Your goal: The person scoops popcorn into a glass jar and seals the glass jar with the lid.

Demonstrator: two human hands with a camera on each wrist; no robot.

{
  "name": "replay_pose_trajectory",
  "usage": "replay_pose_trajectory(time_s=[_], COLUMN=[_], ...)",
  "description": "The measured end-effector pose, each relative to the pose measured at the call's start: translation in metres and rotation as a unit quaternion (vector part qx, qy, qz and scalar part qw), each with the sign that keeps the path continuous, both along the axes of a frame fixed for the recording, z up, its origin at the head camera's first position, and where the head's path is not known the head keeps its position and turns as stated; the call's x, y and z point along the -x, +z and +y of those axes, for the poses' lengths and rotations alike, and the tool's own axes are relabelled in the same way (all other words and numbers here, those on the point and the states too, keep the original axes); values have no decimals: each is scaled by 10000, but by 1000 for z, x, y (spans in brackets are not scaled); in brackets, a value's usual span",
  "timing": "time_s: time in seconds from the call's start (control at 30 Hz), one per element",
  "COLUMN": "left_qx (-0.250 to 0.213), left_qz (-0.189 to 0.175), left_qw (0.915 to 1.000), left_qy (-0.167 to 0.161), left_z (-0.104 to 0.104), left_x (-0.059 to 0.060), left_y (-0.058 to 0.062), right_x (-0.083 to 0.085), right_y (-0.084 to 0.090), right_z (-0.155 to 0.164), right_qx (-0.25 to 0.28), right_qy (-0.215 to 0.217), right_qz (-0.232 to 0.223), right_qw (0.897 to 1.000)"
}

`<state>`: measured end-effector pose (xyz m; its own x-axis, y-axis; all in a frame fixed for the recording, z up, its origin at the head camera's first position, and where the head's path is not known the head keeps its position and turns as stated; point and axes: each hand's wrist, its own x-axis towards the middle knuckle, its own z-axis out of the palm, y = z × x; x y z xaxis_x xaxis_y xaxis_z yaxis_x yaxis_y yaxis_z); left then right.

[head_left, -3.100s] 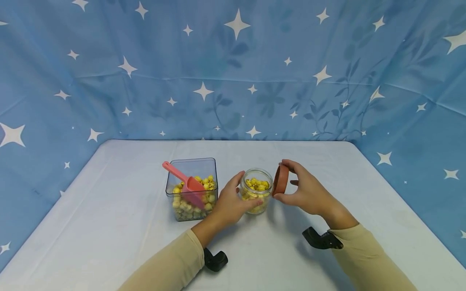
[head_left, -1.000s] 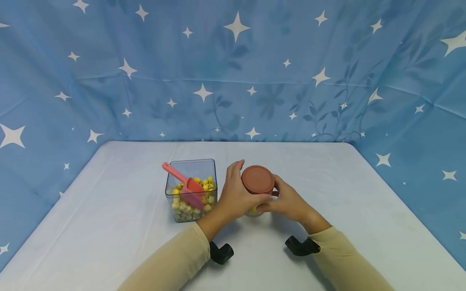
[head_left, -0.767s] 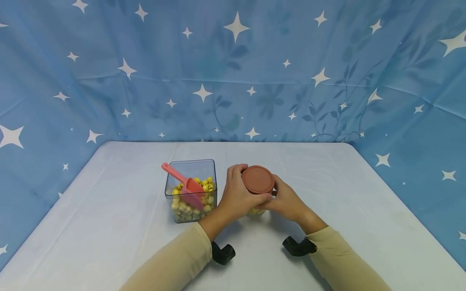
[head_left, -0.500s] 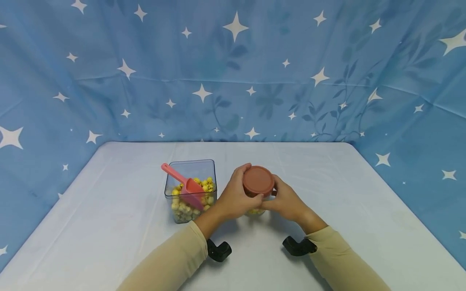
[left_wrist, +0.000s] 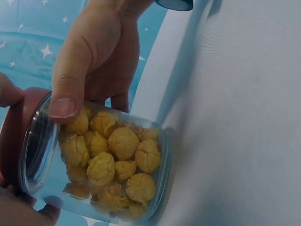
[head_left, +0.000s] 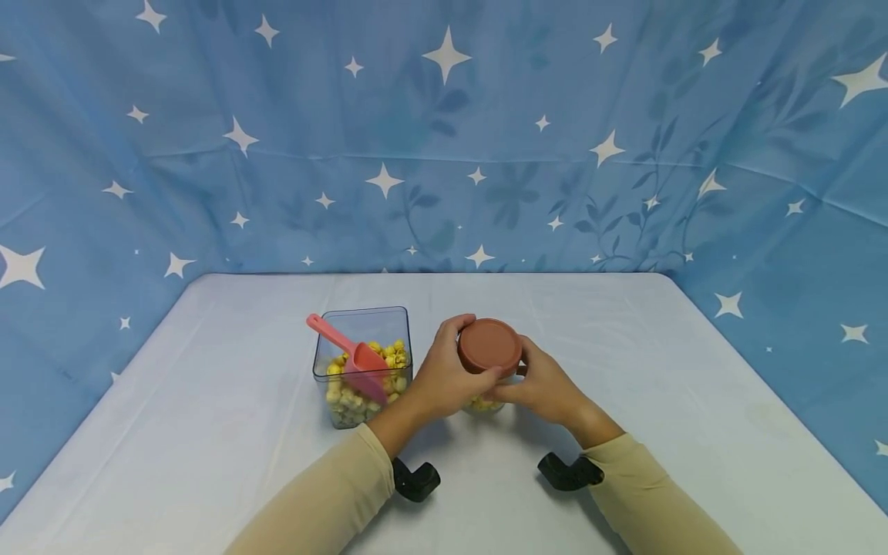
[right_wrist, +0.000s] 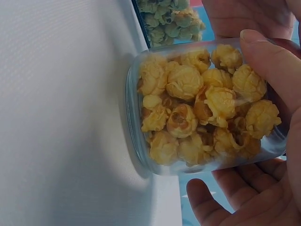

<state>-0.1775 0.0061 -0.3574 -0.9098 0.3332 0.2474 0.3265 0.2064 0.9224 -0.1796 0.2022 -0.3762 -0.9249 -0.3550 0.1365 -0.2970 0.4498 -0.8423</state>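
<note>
Since three seconds ago, my right hand (head_left: pixel 548 383) has brought the lid (head_left: pixel 489 347) from beside the jar (right_wrist: pixel 202 110) onto its mouth.

Both my hands grip now: my left hand (head_left: pixel 444 378) curls round the lid and the jar's upper wall, my right clasps the glass opposite, thumb near the rim. The jar of popcorn (left_wrist: pixel 113 160) stands on the white table (head_left: pixel 659 401), just beside a clear box (head_left: pixel 361 362) holding more popcorn and a pink scoop (head_left: pixel 343 351).

A blue backdrop cloth (head_left: pixel 444 131) with white stars and faint leaf prints fills the upper frame; below it, a white-covered table (head_left: pixel 208 432).
</note>
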Motion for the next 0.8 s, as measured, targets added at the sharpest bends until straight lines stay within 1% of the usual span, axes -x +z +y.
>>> replay_pose_trajectory(time_s=[0.07,0.1,0.17,0.3,0.33,0.4,0.53,0.63,0.8], left_qx=[2,27,85,184,197,201,171,133,209], left_qz=[-35,-60,-37,95,143,192,262,239,202], left_qw=[9999,9999,10000,9990,9989,9989,9994,9996,9996], left_qy=[-107,-101,26,386,413,382,150,19,-25], left_z=[-1,-1,-1,0,0,0,-2,-4,-5], left_x=[0,-1,-2,-2,-2,-2,0,0,1], left_y=[1,1,1,1,1,1,1,1,1], right_x=[0,0,0,1,1,1,1,0,-1], right_y=[0,0,0,-1,-2,-2,-1,1,1], right_z=[0,0,0,0,0,-1,-2,-2,-1], right_qx=[-30,-41,-54,-43,-41,-31,-40,-55,-71], right_qy=[-16,-32,-60,-83,-72,-59,-26,-33,-46], right_qz=[13,20,2,-63,-72,-73,-9,11,2], right_qw=[10000,10000,10000,9999,9999,10000,10000,10000,10000])
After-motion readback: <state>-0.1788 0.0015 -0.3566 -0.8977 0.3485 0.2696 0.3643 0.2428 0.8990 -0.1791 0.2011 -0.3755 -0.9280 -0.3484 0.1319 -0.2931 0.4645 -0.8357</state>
